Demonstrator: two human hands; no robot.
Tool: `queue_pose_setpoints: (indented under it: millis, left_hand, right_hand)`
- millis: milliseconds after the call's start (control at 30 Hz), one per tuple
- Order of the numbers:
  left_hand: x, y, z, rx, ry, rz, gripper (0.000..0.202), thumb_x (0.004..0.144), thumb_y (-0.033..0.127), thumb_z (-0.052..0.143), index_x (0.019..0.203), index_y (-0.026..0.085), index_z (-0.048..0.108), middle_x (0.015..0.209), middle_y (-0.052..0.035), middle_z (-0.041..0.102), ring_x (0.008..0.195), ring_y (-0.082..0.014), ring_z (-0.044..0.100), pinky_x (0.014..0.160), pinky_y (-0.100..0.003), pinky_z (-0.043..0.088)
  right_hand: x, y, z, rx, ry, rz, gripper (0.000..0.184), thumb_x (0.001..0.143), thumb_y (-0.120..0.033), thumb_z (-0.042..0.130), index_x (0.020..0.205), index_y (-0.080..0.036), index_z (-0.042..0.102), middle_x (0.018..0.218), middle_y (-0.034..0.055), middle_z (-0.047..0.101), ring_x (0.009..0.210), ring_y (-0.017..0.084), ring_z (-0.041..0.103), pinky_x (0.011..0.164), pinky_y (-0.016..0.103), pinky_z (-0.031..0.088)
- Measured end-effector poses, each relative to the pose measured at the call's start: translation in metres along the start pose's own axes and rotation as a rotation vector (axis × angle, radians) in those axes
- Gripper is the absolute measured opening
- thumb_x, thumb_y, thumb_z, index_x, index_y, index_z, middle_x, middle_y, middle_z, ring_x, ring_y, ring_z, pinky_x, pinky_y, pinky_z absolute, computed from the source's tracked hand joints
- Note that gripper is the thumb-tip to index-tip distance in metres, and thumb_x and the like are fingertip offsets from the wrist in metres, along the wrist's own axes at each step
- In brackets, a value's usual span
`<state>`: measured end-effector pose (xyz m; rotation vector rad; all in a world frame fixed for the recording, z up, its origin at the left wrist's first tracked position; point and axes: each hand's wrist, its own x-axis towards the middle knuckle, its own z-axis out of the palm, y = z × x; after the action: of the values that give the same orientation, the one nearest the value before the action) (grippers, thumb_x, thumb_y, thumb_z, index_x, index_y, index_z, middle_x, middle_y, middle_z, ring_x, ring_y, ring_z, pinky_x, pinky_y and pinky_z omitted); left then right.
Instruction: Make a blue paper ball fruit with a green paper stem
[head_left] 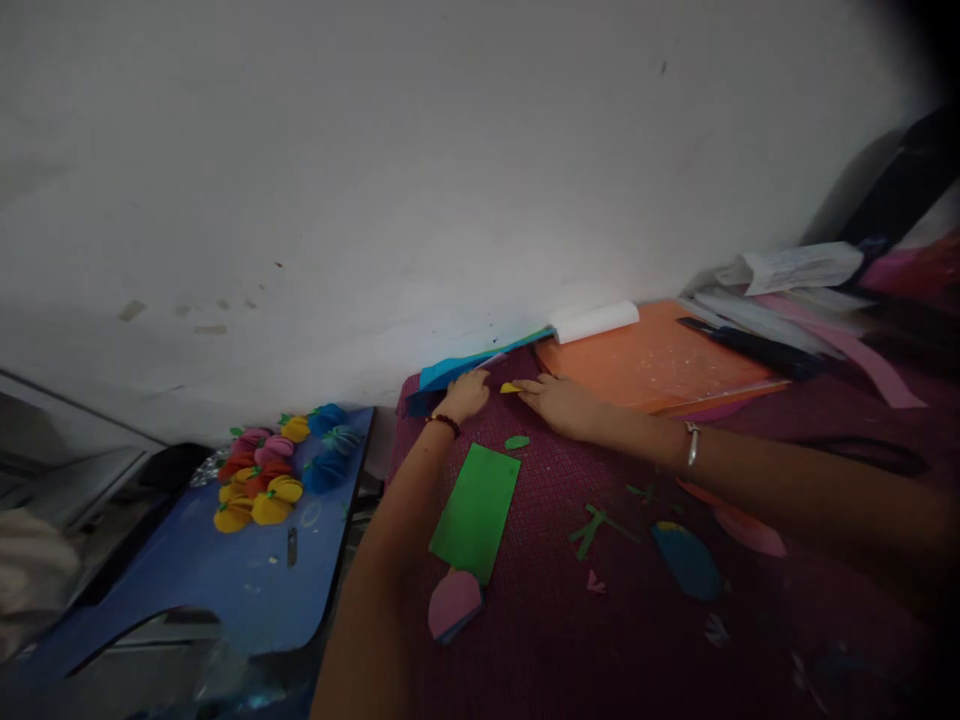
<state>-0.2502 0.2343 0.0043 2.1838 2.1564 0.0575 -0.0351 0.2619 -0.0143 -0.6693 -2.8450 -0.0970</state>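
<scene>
Yellow piece [509, 388] juts past the fingers [531, 387] of the right hand [564, 405].

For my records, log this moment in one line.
left hand: beside blue sheet; right hand: touching yellow piece; green sheet: on purple surface

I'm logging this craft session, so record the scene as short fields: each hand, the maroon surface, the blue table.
Left hand: beside the blue sheet near the wall; grip unclear
Right hand: at a small yellow piece; pinching or pressing unclear
Maroon surface: green sheet, pink piece at its near end, orange sheet to the right
Blue table: multicoloured shapes grouped together, small tool nearer
</scene>
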Motion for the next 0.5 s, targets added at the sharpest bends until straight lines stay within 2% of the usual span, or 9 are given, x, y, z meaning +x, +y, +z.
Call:
queue_pose_setpoints:
  millis: [167, 367, 433, 500]
  left_hand:
    - [0.008, -0.018, -0.023, -0.005, 0.015, -0.03, 0.047, 0.082, 0.012, 0.038, 0.124, 0.015, 0.059, 0.133, -0.0116, 0.058, 0.121, -0.0231, 0.054, 0.105, -0.036, 0.04]
    - [-0.006, -0.006, -0.025, 0.007, 0.015, 0.079, 0.04, 0.077, 0.011, 0.043, 0.107, 0.018, 0.068, 0.115, -0.0075, 0.069, 0.107, -0.0205, 0.062, 0.096, -0.031, 0.046]
    - [-0.019, -0.001, -0.023, -0.003, 0.001, 0.125, 0.036, 0.077, 0.011, 0.044, 0.102, 0.017, 0.07, 0.111, -0.0079, 0.071, 0.103, -0.0203, 0.063, 0.094, -0.03, 0.048]
    - [-0.035, 0.004, -0.022, -0.021, -0.016, 0.155, 0.036, 0.077, 0.011, 0.045, 0.103, 0.016, 0.069, 0.11, -0.0083, 0.071, 0.103, -0.0197, 0.063, 0.094, -0.028, 0.047]
  right_hand:
    - [0.038, -0.012, 0.014, -0.019, 0.005, 0.04, 0.05, 0.09, -0.041, 0.046, 0.131, -0.012, 0.055, 0.144, 0.0162, 0.045, 0.116, 0.034, 0.05, 0.092, 0.045, 0.04]
    - [0.095, -0.026, 0.03, -0.002, -0.046, 0.155, 0.049, 0.092, -0.041, 0.044, 0.13, -0.014, 0.055, 0.137, 0.0186, 0.052, 0.119, 0.033, 0.052, 0.097, 0.049, 0.038]
    - [0.099, -0.032, 0.029, 0.018, -0.088, 0.174, 0.046, 0.092, -0.042, 0.042, 0.129, -0.018, 0.057, 0.135, 0.0173, 0.054, 0.119, 0.032, 0.053, 0.097, 0.049, 0.038]
    - [0.091, -0.037, 0.023, 0.038, -0.123, 0.172, 0.047, 0.091, -0.045, 0.044, 0.128, -0.02, 0.058, 0.137, 0.0175, 0.052, 0.123, 0.034, 0.05, 0.098, 0.05, 0.037]
